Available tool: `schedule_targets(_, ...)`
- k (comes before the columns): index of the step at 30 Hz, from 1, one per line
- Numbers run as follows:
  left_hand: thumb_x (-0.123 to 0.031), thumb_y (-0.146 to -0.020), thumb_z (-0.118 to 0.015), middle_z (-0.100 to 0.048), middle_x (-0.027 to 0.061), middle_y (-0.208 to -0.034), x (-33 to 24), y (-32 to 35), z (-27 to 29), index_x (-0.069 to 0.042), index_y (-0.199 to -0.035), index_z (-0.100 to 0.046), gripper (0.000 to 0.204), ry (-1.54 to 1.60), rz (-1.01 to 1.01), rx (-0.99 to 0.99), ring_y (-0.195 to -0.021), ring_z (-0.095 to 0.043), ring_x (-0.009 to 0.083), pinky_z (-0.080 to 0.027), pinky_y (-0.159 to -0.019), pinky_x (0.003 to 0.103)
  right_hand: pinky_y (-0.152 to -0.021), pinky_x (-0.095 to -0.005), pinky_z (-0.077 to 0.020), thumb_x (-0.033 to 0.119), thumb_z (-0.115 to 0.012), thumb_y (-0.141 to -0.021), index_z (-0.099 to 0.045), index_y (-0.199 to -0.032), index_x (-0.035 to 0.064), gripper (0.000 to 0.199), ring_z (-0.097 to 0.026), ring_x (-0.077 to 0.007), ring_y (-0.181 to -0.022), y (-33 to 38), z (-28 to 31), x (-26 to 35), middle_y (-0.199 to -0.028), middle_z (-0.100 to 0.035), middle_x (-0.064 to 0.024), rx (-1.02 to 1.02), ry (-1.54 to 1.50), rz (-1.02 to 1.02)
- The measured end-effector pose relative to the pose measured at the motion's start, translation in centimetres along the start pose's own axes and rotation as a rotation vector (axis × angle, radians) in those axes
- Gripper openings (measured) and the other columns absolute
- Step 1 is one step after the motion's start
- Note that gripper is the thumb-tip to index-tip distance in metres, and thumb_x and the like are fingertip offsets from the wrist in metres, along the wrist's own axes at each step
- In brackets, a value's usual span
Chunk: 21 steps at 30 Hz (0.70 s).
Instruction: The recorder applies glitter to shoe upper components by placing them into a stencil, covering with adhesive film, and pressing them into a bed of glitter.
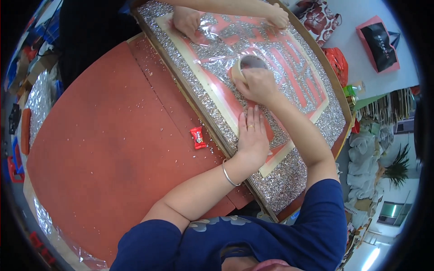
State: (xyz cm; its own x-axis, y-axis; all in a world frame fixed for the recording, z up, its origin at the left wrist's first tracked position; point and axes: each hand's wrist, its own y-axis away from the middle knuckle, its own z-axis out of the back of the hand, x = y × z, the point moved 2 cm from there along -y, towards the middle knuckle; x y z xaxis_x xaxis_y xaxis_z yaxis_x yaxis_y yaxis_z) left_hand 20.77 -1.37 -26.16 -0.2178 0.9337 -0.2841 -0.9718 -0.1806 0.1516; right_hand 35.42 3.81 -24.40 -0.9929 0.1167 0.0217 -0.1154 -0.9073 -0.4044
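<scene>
- Fingers (251, 118) of left hand (253, 137) together, laid flat, pressing down on red-and-silver glitter panel (289, 67) near its lower cream border.
- Ring on one finger, silver bangle (227, 174) at wrist.
- Right hand (258, 85) curled over roll of tape (247, 65), fingers clamped on its rim — roll upright on panel, just above left hand.
- Panel resting in shallow tray of silver glitter (289, 180), tray tilted across red table (99, 135).
- Loose glitter flecks scattered on table beside tray.
- Small red wrapped candy (197, 137) on table, just beside tray edge.
- Another person's two hands (186, 20) flat on panel's far end — well apart from roll.
</scene>
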Motion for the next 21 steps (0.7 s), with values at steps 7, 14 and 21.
schedule_targets(7,-0.047,-0.08,-0.053,-0.017,0.0282,-0.15,-1.5,-0.9,-1.4,0.011,-0.141,-0.025,0.089,-0.027,-0.042,-0.132,-0.141,-0.011,0.0413,-0.003,-0.112,0.056,-0.051,-0.0411,-0.0491,0.025,-0.059,-0.078,-0.059,-0.062,0.006,0.025,-0.06,-0.0295,-0.051,-5.1,-2.2,-3.6,-0.056,-0.059,-0.012,-0.096,0.192,-0.098)
schedule_targets(14,-0.028,-0.089,-0.044,-0.016,0.026,-0.152,-0.7,0.0,0.4,0.009,-0.142,-0.025,0.068,0.025,-0.018,-0.031,-0.142,-0.009,0.0407,-0.002,-0.113,0.056,-0.057,-0.0403,-0.0491,0.021,-0.06,-0.076,-0.058,-0.067,0.0043,0.019,-0.061,-0.0296,-0.059,-0.2,1.2,0.0,-0.063,-0.061,-0.0138,0.116,-0.088,0.18)
schedule_targets(21,-0.056,-0.072,-0.064,-0.018,0.031,-0.148,-1.8,-1.5,-2.9,0.014,-0.14,-0.023,0.105,-0.053,-0.012,-0.224,-0.141,-0.013,0.0428,-0.006,-0.112,0.057,-0.054,-0.0412,-0.0491,0.023,-0.059,-0.077,-0.058,-0.066,0.0054,0.02,-0.06,-0.0301,-0.056,-7.2,-2.8,0.7,-0.06,-0.06,-0.0119,-0.036,0.038,0.07)
